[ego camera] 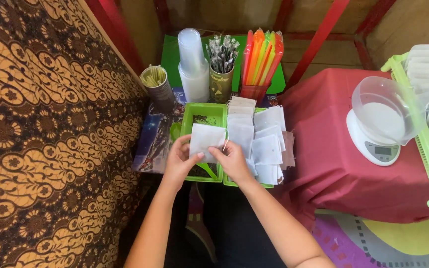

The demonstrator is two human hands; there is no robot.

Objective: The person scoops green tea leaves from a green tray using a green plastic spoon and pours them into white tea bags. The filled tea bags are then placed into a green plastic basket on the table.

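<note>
Both hands up over the green tray: left hand and right hand pinching one white paper bag by its lower edge, flat and upright. More white bags stacked just beside, to the right.

There is a single view, from a camera worn on the person's head. It looks steeply down and forward along both forearms, which enter from the bottom edge and meet near the middle of the frame. It sits close: the left hand and right hand fill the centre, just above the near edge of a green tray. Beyond, the view reaches the far wooden wall and red frame bars. A patterned cloth fills the left side; a red-covered surface takes the right. No second view overlaps it.
</note>
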